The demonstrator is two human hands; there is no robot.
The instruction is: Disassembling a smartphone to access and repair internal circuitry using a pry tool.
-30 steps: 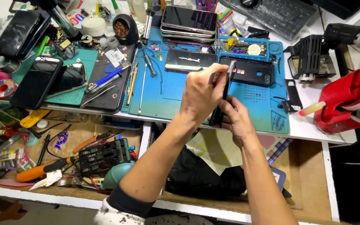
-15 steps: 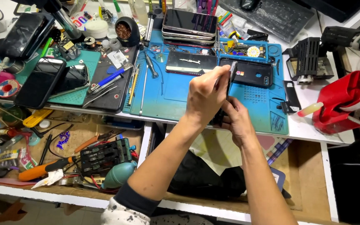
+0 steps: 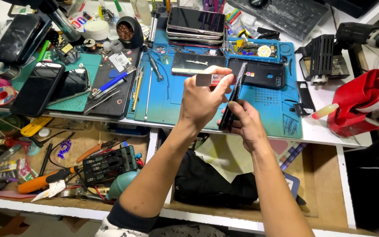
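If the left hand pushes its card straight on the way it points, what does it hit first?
The left hand aims its small card rightward at the edge of the dark phone held upright by the right hand; that edge comes first, though depth is unclear.

A stack of phones (image 3: 196, 24) is seen at the back of a blue work mat (image 3: 167, 101) on the bench (image 3: 325, 131). A red tape dispenser (image 3: 360, 105) is set at the right. An orange-handled screwdriver (image 3: 44, 180) is kept in the open drawer (image 3: 84, 145).
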